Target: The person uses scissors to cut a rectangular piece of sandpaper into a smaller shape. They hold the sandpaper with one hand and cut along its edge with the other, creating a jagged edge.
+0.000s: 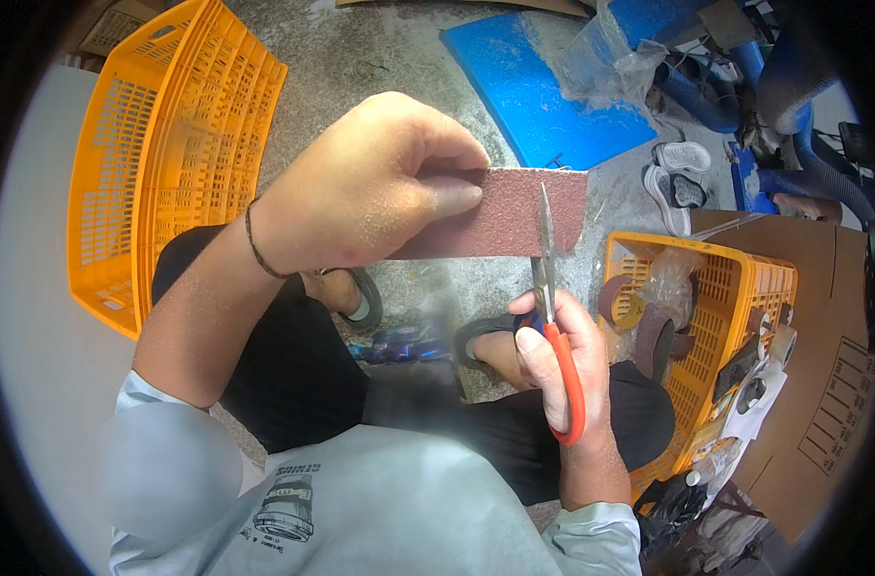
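My left hand (389, 178) pinches a strip of coarse reddish-brown sandpaper (504, 211) between thumb and fingers, holding it up so that it stretches to the right. Pale dust coats the hand and wrist. My right hand (572, 355) grips a pair of scissors (549, 288) with red handles, points away from me. One blade lies across the near face of the strip, close to its right end. Most of the other blade is hidden, so how far the blades are apart I cannot tell.
An orange plastic crate (212, 125) stands at the left. Another orange crate (716, 317) at the right holds abrasive rolls and clear plastic. Beyond my hands lies a blue board (514, 86) on the dusty floor. Shoes (672, 192), blue hoses and cardboard (821, 317) are at the right.
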Demonstrator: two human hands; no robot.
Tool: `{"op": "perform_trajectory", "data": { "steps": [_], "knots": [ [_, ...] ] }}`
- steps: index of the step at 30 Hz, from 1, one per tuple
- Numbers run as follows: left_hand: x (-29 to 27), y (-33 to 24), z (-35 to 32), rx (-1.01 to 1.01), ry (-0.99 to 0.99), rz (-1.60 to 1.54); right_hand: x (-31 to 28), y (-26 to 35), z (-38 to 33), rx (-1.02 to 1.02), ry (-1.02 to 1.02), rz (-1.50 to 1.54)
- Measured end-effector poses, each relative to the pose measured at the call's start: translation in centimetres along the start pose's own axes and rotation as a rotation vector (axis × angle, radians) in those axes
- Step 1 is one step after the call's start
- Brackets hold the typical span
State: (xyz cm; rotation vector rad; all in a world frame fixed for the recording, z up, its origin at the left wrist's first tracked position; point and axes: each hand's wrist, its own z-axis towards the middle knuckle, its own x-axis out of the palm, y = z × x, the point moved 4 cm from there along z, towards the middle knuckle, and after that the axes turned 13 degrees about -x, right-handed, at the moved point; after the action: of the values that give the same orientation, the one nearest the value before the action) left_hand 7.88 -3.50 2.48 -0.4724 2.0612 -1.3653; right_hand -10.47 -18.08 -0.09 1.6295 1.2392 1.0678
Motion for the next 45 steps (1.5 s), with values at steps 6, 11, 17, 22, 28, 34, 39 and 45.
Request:
{"op": "perform_trajectory", "data": {
  "steps": [6,11,17,22,28,34,39,45],
  "knots": [
    [0.08,0.15,0.07,-0.019,0.006,-0.010,-0.23,-0.11,0.01,-0.026,-0.014,-0.046],
    [0.11,0.21,0.29,-0.020,0.015,-0.001,-0.37,-0.33,-0.07,-0.006,-0.022,-0.101],
    [0.06,-0.10,0.12,-0.040,0.071,0.028,-0.35,-0.37,0.13,-0.006,0.000,-0.012],
    [0.44,-0.03,-0.16,-0.079,0.074,-0.011,-0.30,-0.36,0.11,-0.026,-0.001,0.021],
    [0.56,-0.18,-0.18,-0.026,0.030,-0.016,-0.40,-0.24,-0.04,-0.011,0.001,-0.044],
    [0.37,-0.13,-0.12,-0.030,0.054,0.034,-0.37,-0.33,-0.03,-0.022,-0.012,-0.079],
    [0.61,-0.07,-0.20,-0.040,0.045,-0.029,-0.10,-0.30,-0.11,-0.067,-0.048,-0.101],
    [0.32,-0.09,-0.21,-0.081,0.102,0.002,-0.11,-0.41,0.27,-0.059,-0.038,-0.073]
  ]
}}
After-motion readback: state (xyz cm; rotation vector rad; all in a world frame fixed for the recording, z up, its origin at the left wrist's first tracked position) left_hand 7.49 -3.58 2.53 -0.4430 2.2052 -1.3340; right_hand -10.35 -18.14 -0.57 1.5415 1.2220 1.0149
